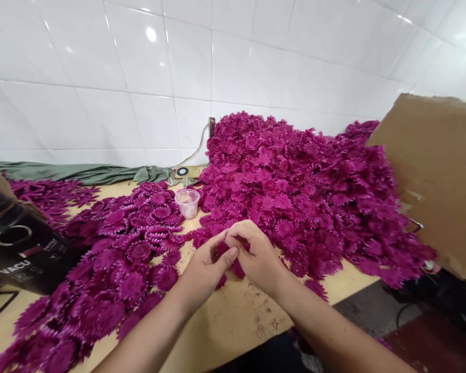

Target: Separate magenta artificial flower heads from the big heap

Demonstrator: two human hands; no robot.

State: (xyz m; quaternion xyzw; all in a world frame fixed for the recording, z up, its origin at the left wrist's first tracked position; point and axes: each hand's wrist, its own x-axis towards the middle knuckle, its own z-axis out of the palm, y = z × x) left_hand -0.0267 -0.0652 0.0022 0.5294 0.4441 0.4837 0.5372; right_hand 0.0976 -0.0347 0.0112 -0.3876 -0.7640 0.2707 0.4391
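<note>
Item: purple flower, centre of frame, just above the surface, pinched between both hands.
Left hand: fingers closed on it.
Right hand: fingers curled shut on the same piece.
Count: hands, two; plastic cup, one; flower heap, upper right, beyond counting; stacked flowers, left, likewise.
Risk, judged: a slack pinch could drop the piece among its lookalikes in the heaps.

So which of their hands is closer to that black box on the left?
Left. The left hand lies right of the black box, across a spread of purple flowers; the right hand is farther right, both pinching one flower.
</note>
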